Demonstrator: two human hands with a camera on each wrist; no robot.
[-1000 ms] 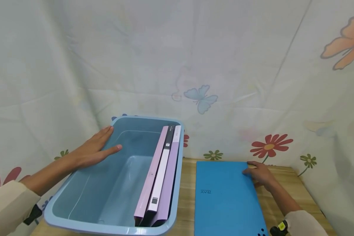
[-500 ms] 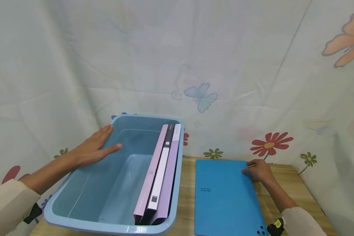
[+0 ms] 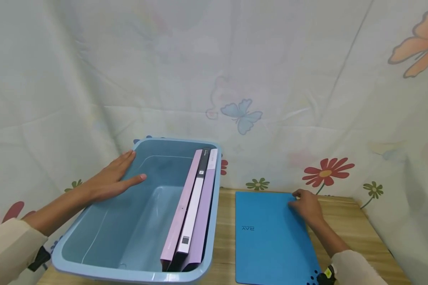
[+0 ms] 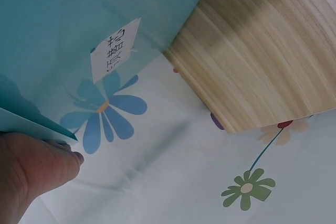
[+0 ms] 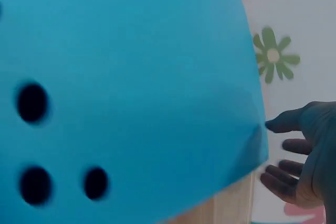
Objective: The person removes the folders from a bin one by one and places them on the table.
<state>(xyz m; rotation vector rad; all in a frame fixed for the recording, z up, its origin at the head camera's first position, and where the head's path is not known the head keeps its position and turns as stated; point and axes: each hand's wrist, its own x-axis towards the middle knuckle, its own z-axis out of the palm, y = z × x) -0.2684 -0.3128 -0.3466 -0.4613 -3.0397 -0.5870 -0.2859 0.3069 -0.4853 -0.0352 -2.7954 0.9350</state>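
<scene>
My left hand [image 3: 110, 180] rests on the left rim of a light blue plastic tub [image 3: 135, 273], its fingers straight and its thumb apart over the inside. In the left wrist view its fingertips lie by the tub's outer wall [image 4: 157, 3]. My right hand [image 3: 308, 206] is at the far right corner of a flat blue folder-like item [image 3: 271, 245] with dark lettering and round dark spots. In the right wrist view one fingertip [image 5: 273, 125] meets the item's edge while the other fingers hang loosely bent. Fingers behind the hand are partly hidden in the head view.
Pink [image 3: 182, 209], white-and-black [image 3: 193, 213] and lilac [image 3: 203, 213] thin boxes stand on edge along the tub's right side. A wooden table [image 3: 342, 221] bears the tub and blue item. Behind hangs a floral cloth [image 3: 164, 79]. A white handwritten label [image 4: 115, 51] is on the tub's outside.
My right hand has shifted a little to the left over the blue item's far right corner, which has moved slightly left too. My left hand and the tub have stayed put.
</scene>
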